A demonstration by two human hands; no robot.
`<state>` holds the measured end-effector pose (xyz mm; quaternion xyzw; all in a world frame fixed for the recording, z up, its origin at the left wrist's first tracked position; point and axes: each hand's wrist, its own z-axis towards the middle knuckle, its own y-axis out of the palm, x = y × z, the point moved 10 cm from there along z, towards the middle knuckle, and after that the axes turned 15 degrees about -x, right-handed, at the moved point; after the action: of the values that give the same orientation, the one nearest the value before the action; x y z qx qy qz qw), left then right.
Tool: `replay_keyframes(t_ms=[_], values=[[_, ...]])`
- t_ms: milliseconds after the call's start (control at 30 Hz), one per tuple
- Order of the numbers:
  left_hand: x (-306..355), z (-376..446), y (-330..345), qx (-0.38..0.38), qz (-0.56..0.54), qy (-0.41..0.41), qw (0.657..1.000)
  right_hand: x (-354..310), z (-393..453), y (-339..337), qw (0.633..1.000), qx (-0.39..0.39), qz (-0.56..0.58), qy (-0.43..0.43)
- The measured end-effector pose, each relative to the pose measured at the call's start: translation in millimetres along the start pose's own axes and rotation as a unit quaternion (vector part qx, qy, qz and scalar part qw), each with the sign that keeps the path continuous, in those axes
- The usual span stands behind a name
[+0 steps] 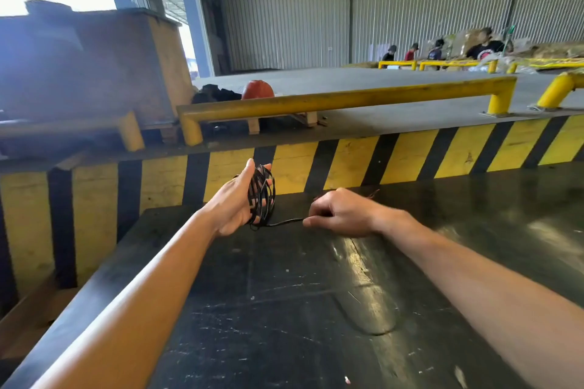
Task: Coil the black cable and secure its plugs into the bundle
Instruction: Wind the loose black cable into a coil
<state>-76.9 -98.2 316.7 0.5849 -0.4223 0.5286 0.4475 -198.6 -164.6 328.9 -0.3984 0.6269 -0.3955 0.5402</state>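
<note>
A thin black cable [261,193] is wound in several loops around the fingers of my left hand [235,202], which is held upright with straight fingers above the dark table [284,294]. A short free strand of it runs right from the bundle to my right hand [338,213]. That hand pinches the strand with its fingers curled, resting low over the table. More black cable lies in a loop on the table [373,330] nearer to me. No plug is visible.
A yellow-and-black striped wall [395,161] rises just behind the table. Above it runs a yellow guard rail [347,98]. An orange hard hat [257,90] and a large wooden crate [94,66] sit at the back left. Several people work far off at the right.
</note>
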Motion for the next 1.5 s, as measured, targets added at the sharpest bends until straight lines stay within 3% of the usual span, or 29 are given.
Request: replay_keyframes(t_ms=[133, 233, 300, 400, 467, 567, 667, 733, 833, 900, 1000, 1167, 1267, 1400, 1500], values=[[-3, 3, -4, 0.014, 0.095, -0.030, 0.995, -17, 2, 0, 0.997, -0.056, -0.038, -0.027], [-20, 2, 6, -0.024, 0.152, -0.094, 0.984, -34, 2, -24, 0.997, -0.033, -0.037, -0.053], [-39, -2, 20, -0.061, 0.120, -0.145, 0.980, -34, 1, -47, 0.998, 0.000, -0.027, -0.060], [-53, -12, 56, -0.186, 0.034, -0.179, 0.965, -15, 3, -65, 0.997, 0.052, 0.022, -0.051], [-46, -23, 77, -0.261, -0.023, -0.168, 0.950, 9, 5, -65, 0.990, 0.094, 0.099, -0.042], [-21, -30, 86, -0.294, -0.127, -0.094, 0.943, 34, 11, -32, 0.976, 0.114, 0.182, -0.036], [17, -23, 79, -0.263, -0.219, 0.015, 0.939, 42, 17, 30, 0.979, 0.086, 0.186, 0.021], [28, -10, 64, -0.183, -0.230, 0.048, 0.955, 23, 19, 67, 0.987, 0.045, 0.153, 0.026], [24, 6, 34, -0.038, -0.169, 0.069, 0.983, -17, 19, 92, 0.997, -0.040, 0.069, 0.007], [13, 10, 18, 0.012, -0.074, 0.044, 0.996, -27, 17, 78, 0.999, -0.034, 0.001, 0.007], [-11, 9, 7, -0.005, 0.078, -0.037, 0.996, -22, 8, 39, 0.997, -0.011, -0.073, 0.031], [-52, -6, 33, -0.133, 0.131, -0.175, 0.967, -2, -6, -19, 0.995, 0.000, -0.103, 0.016], [-60, -23, 66, -0.223, 0.081, -0.225, 0.945, 14, -9, -51, 0.997, 0.058, -0.040, -0.014], [-40, -30, 96, -0.313, -0.017, -0.171, 0.934, 32, -7, -42, 0.983, 0.103, 0.147, -0.036], [-22, -27, 105, -0.327, -0.065, -0.102, 0.937, 34, 3, 7, 0.911, 0.076, 0.399, -0.065]])
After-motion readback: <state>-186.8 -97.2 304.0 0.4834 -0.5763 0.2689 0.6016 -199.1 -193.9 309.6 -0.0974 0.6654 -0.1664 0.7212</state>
